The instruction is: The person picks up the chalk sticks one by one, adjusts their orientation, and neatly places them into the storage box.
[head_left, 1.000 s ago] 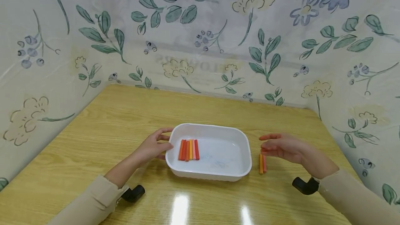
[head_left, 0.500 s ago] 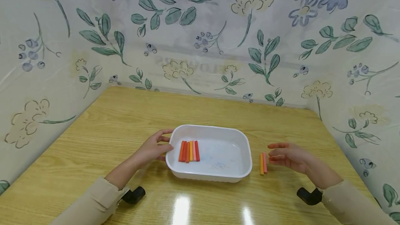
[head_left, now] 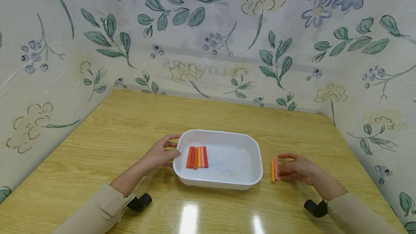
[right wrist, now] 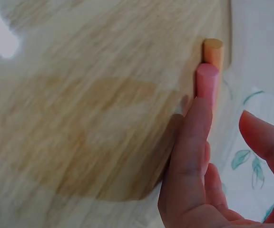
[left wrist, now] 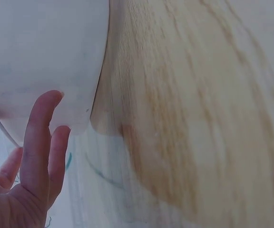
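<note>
A white rectangular plastic tray (head_left: 234, 154) sits on the table. At its left end my left hand (head_left: 159, 157) holds the rim, thumb over the edge and fingers against the outside wall. Inside, several chalk sticks (head_left: 196, 157) in red, orange, yellow and pink lie side by side near the left end. Right of the tray, an orange chalk stick (head_left: 272, 171) and a pink chalk stick (head_left: 276, 169) lie together on the table. Beside them is my right hand (head_left: 297, 169); the right wrist view shows its fingers against the pink stick (right wrist: 207, 81), the thumb apart.
The wooden table (head_left: 211, 109) extends behind and in front of the tray. A flower-printed cloth (head_left: 208, 46) rises along the back and both sides. Faint blue smears mark the tray floor. Black wrist mounts (head_left: 139, 203) stick out under both sleeves.
My right hand first drew back to the right from the pink and orange chalk, uncovering both sticks, then came back against the pink one. The left hand stays on the tray rim.
</note>
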Demonstrator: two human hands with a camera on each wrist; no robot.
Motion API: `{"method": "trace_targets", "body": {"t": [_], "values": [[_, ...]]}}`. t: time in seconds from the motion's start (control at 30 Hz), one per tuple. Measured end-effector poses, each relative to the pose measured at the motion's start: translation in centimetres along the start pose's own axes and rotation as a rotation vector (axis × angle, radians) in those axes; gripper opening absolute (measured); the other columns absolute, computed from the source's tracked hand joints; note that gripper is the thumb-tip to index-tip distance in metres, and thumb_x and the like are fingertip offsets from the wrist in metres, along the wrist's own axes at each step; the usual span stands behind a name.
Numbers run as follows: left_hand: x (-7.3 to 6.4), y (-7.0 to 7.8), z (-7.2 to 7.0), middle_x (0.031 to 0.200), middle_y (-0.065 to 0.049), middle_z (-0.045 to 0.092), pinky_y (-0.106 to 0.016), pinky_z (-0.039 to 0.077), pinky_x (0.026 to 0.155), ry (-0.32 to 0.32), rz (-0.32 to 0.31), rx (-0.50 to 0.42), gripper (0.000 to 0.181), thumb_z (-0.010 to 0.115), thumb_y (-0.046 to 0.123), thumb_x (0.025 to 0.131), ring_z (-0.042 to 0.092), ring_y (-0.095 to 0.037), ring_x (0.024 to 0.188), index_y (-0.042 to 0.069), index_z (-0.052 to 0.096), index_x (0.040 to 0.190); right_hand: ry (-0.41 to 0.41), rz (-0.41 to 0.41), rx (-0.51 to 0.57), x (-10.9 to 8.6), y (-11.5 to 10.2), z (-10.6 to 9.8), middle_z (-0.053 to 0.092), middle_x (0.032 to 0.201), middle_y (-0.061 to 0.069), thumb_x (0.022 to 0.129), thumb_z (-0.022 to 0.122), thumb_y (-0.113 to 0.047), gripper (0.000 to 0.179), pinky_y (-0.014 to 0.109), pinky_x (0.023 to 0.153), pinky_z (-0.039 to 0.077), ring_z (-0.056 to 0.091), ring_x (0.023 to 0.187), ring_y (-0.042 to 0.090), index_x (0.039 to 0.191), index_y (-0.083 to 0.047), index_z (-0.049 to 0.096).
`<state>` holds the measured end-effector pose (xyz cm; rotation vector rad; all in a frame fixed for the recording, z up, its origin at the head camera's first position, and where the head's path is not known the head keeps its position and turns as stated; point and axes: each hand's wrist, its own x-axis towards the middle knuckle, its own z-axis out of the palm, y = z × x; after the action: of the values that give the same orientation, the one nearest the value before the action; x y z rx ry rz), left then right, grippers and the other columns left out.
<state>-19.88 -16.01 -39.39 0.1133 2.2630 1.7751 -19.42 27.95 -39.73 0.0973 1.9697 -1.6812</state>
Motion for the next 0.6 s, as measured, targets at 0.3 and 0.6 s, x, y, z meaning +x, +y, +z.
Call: {"method": "trace_targets", "body": {"t": [0.3,0.6], "values": [[0.0,0.0,0.0,0.126,-0.026,0.043,-0.043,0.056,0.066,-0.004,-0.001,-0.004,0.059,0.058,0.003,0.086,0.057,-0.033,0.098,0.009,0.035,0.140,0.053,-0.019,-0.140,0.4,0.0,1.0,0.051,0.089,0.011,0.079,0.066,0.007,0.070,0.035,0.067,0.057,0.062,0.070,0.019,0.136,0.011,0.026],[-0.1,0.2,0.1,0.126,-0.026,0.042,-0.043,0.056,0.066,0.001,-0.005,-0.008,0.058,0.057,0.003,0.086,0.057,-0.034,0.097,0.009,0.035,0.140,0.120,-0.005,-0.198,0.5,-0.2,1.4,0.054,0.095,0.015,0.077,0.067,0.010,0.067,0.033,0.065,0.056,0.061,0.073,0.019,0.132,0.009,0.029]]}}
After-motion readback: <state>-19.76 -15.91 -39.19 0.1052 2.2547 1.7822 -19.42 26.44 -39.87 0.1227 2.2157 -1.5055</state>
